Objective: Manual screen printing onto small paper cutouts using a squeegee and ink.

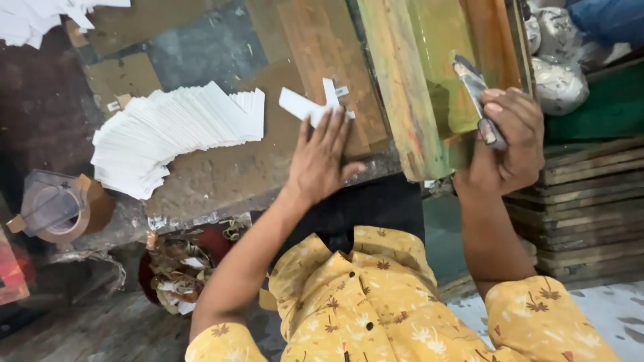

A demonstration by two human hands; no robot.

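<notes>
Now left hand (320, 161) flat beside table edge (268, 198).

I see a worn wooden worktop (221, 177), stained and patched with brown card. A fanned stack of white cards (168, 134) lies toward its left edge. A few loose white cards (305, 106) lie near the middle. A tape dispenser (57, 208) sits at the front left corner.

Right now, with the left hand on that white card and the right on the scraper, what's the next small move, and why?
Probably slide the white card under the green-stained frame. The left hand lies flat on it beside the frame, while the right hand holds the scraper against the frame, which looks tilted up.
</notes>
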